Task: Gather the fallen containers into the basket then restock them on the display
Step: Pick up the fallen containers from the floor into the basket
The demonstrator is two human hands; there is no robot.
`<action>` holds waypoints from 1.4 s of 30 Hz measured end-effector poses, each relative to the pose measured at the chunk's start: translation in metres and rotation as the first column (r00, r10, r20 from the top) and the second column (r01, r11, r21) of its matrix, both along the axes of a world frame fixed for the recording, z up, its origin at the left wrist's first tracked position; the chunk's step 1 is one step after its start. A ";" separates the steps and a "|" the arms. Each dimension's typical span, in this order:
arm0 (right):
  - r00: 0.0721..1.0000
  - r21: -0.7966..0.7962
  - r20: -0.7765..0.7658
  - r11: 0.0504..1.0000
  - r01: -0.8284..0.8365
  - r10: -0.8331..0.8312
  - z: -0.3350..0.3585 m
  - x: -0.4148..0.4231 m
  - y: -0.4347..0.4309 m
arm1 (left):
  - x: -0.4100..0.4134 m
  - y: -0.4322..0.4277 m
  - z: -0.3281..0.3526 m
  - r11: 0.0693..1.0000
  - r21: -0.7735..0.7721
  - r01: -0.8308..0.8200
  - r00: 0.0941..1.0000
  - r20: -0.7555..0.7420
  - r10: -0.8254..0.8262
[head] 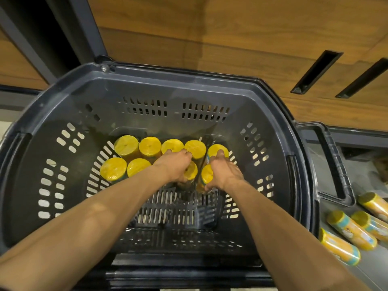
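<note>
A dark grey plastic basket [63, 106] fills the view. Several yellow-lidded containers [150, 146] stand upright in two rows on its slotted floor. My left hand [175, 165] reaches down among them, fingers curled over a container [191, 172] in the front row. My right hand [225, 172] grips another container [206, 176] beside it, with the thumb low on its side. Both containers are partly hidden by the hands. Several more yellow containers [352, 233] lie on their sides on the floor to the basket's right.
The basket's handle [333, 156] folds out to the right. Behind the basket runs a wooden panelled wall [231, 38] with two dark slots [317, 71]. A dark metal post [84, 28] rises at the back left.
</note>
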State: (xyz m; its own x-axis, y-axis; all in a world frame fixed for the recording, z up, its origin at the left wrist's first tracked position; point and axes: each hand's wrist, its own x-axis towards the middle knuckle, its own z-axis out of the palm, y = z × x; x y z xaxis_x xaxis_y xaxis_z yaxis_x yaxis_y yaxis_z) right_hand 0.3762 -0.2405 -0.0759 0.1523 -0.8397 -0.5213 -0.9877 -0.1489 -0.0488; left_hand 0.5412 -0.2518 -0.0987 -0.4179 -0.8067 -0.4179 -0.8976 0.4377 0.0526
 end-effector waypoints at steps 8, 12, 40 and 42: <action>0.996 0.019 -0.054 0.997 -0.069 0.070 0.003 -0.002 -0.001 | -0.002 0.004 0.011 1.000 0.015 0.007 0.999 0.037 -0.007; 0.993 0.025 -0.048 0.994 -0.104 0.105 0.008 -0.008 -0.004 | -0.004 0.007 0.024 0.999 0.038 -0.003 0.999 0.038 0.001; 0.885 -0.358 -0.138 0.811 -0.463 0.445 0.219 -0.126 -0.055 | -0.087 0.038 0.236 0.898 -0.230 -0.374 0.896 0.161 0.414; 0.891 -0.361 -0.134 0.816 -0.452 0.435 0.227 -0.150 -0.053 | -0.108 0.042 0.248 0.892 -0.240 -0.384 0.892 0.154 0.425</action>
State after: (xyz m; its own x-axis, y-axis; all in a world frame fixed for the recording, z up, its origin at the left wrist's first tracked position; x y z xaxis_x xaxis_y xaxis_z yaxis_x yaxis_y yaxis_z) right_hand 0.2258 -0.2930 0.1507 0.5403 -0.8178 -0.1985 -0.8099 -0.5693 0.1413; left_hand 0.4333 -0.2095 0.1493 0.0366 -0.9617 -0.2718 -0.9811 0.0171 -0.1926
